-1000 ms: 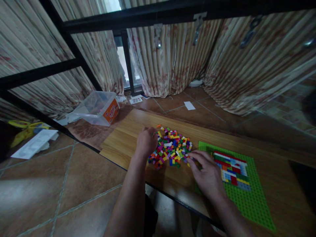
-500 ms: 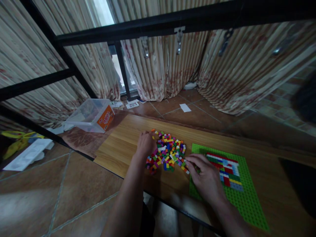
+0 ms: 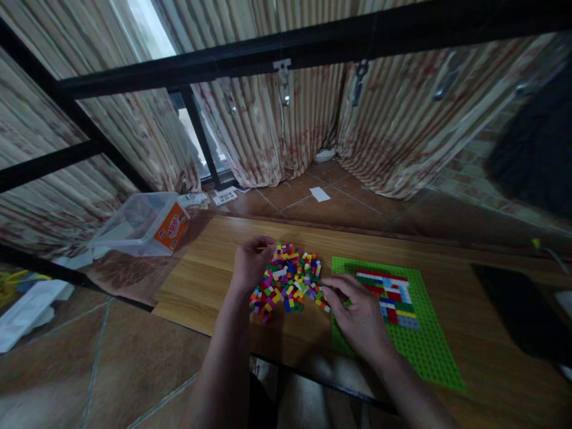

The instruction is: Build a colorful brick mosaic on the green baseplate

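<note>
While my left hand [image 3: 251, 263] curls beside the brick pile [image 3: 291, 277], midway between the counter's [image 3: 196, 268] near and far edges, my right hand [image 3: 361, 311] crosses the green baseplate's [image 3: 431, 360] left edge, fingers bent; whether either grips bricks, I can't tell.

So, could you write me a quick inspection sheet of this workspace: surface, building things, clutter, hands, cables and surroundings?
Surface: wood-grain tabletop.
Building things: loose multicoloured toy bricks in a pile; green studded baseplate bearing a brick panel.
Clutter: flat dark object at right; clear plastic bin with an orange label, beyond the table's left end; white paper on the floor.
Hands: left hand at the pile's left edge, right hand at its right edge; whether either grips a brick is unclear.
Cables: thin pale line at far right, possibly a cord.
Surroundings: striped curtains, black frame, tiled floor.
</note>
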A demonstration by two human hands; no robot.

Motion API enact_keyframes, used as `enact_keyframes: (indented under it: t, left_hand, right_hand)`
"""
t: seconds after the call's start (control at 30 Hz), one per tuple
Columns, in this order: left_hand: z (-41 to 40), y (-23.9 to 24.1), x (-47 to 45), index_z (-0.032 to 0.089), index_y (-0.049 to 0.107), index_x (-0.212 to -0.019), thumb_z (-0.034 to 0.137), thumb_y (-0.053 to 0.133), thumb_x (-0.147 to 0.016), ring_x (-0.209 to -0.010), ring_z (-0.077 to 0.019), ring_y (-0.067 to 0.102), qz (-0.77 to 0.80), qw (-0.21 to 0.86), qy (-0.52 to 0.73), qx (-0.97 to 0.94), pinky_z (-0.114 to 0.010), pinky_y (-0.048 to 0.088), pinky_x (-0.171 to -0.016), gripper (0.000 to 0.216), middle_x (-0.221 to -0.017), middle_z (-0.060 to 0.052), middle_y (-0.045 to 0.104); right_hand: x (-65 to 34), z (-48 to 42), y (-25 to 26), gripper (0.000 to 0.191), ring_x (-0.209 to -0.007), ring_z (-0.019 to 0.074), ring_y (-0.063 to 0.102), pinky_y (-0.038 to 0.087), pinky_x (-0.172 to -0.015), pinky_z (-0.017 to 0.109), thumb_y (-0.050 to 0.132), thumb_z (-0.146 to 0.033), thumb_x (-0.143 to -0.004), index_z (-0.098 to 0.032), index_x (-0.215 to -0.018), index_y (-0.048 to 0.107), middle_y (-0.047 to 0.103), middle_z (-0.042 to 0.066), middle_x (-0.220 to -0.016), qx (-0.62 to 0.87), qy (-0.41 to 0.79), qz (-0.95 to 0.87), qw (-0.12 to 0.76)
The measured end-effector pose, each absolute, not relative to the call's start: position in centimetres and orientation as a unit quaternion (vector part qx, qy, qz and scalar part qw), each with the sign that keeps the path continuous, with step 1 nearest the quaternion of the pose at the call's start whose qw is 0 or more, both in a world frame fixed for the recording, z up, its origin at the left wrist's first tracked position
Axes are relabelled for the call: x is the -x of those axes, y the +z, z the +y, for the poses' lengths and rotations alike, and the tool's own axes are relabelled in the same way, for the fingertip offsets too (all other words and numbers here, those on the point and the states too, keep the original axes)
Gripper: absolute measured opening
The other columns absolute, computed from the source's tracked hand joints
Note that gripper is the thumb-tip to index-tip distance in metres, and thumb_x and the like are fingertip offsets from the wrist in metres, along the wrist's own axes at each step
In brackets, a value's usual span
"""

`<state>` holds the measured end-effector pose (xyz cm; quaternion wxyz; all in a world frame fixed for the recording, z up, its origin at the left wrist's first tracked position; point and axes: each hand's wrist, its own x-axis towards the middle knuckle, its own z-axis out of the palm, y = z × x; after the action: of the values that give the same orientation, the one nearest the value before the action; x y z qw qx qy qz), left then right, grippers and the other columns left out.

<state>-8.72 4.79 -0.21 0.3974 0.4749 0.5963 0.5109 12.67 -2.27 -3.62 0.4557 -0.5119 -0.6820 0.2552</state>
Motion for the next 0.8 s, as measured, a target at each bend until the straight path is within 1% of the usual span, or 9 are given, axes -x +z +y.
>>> enact_keyframes:
  t: [0.07, 0.1, 0.17, 0.23, 0.37, 0.53, 0.67, 0.8]
  left_hand:
    - [3.9, 0.0, 6.7, 0.014, 0.071, -0.083, 0.029, 0.079, -0.065, -0.065, -0.0106, 0.061, 0.517, 0.501, 0.572, -0.393, -0.023, 0.051, -0.065, 0.025, -0.076, 0.0, 0.068]
    - [3.4, 0.1, 5.6, 0.014, 0.071, -0.082, 0.029, 0.082, -0.06, -0.068, -0.0108, 0.062, 0.488, 0.542, 0.579, -0.364, -0.023, 0.052, -0.068, 0.029, -0.078, -0.001, 0.069]
    - [2.2, 0.0, 3.4, 0.014, 0.073, -0.084, 0.027, 0.086, -0.055, -0.069, -0.011, 0.063, 0.453, 0.594, 0.58, -0.324, -0.024, 0.053, -0.069, 0.034, -0.08, -0.002, 0.07]
    - [1.2, -0.1, 1.6, 0.014, 0.074, -0.083, 0.025, 0.087, -0.055, -0.07, -0.0109, 0.064, 0.437, 0.623, 0.578, -0.296, -0.023, 0.052, -0.069, 0.033, -0.081, -0.002, 0.071]
    - [0.2, -0.4, -0.1, 0.016, 0.076, -0.082, 0.022, 0.084, -0.059, -0.073, -0.0102, 0.062, 0.436, 0.624, 0.577, -0.297, -0.022, 0.049, -0.071, 0.025, -0.081, -0.001, 0.071]
    - [0.2, -0.3, 0.3, 0.016, 0.076, -0.087, 0.025, 0.078, -0.069, -0.072, -0.0118, 0.059, 0.447, 0.616, 0.504, -0.408, -0.023, 0.046, -0.068, 0.021, -0.08, -0.002, 0.07]
    - [0.3, -0.4, 1.0, 0.014, 0.073, -0.081, 0.031, 0.072, -0.076, -0.066, -0.0117, 0.055, 0.454, 0.591, 0.465, -0.479, -0.023, 0.043, -0.063, 0.017, -0.072, -0.001, 0.065]
    - [0.2, -0.6, 0.9, 0.014, 0.069, -0.074, 0.03, 0.068, -0.078, -0.06, -0.0102, 0.05, 0.462, 0.577, 0.451, -0.499, -0.022, 0.039, -0.059, 0.017, -0.066, 0.001, 0.061]
  right_hand:
    - [-12.3, -2.2, -3.4, 0.021, -0.083, 0.0186, 0.066, 0.052, -0.073, 0.031, 0.06, -0.036, -0.089, -0.022, -0.099, 0.071, 0.071, 0.006, -0.096, 0.52, 0.305, -0.634, 0.484]
    - [-12.1, -2.1, -3.3, 0.023, -0.081, 0.0182, 0.066, 0.052, -0.072, 0.031, 0.062, -0.038, -0.087, -0.022, -0.101, 0.071, 0.072, 0.006, -0.094, 0.522, 0.335, -0.602, 0.503]
    - [-11.7, -1.8, -3.0, 0.025, -0.08, 0.0179, 0.067, 0.053, -0.073, 0.031, 0.067, -0.04, -0.083, -0.021, -0.099, 0.071, 0.072, 0.004, -0.088, 0.513, 0.398, -0.525, 0.55]
    - [-11.5, -1.4, -2.8, 0.027, -0.075, 0.0168, 0.066, 0.053, -0.069, 0.029, 0.072, -0.042, -0.076, -0.021, -0.094, 0.071, 0.072, 0.002, -0.081, 0.504, 0.439, -0.46, 0.585]
    - [-11.5, -0.9, -2.5, 0.028, -0.063, 0.0139, 0.063, 0.051, -0.06, 0.027, 0.077, -0.044, -0.069, -0.02, -0.083, 0.073, 0.071, 0.0, -0.071, 0.502, 0.473, -0.392, 0.608]
    - [-11.7, -0.7, -2.6, 0.026, -0.057, 0.013, 0.06, 0.05, -0.057, 0.027, 0.08, -0.043, -0.065, -0.021, -0.079, 0.076, 0.072, 0.0, -0.068, 0.505, 0.488, -0.365, 0.612]
    - [-11.8, -0.7, -2.7, 0.02, -0.053, 0.012, 0.057, 0.048, -0.053, 0.026, 0.08, -0.038, -0.065, -0.022, -0.078, 0.078, 0.071, -0.001, -0.063, 0.5, 0.492, -0.377, 0.604]
    - [-11.8, -0.9, -2.5, 0.019, -0.05, 0.0108, 0.055, 0.046, -0.049, 0.024, 0.081, -0.037, -0.064, -0.022, -0.074, 0.079, 0.07, 0.0, -0.062, 0.491, 0.502, -0.379, 0.602]
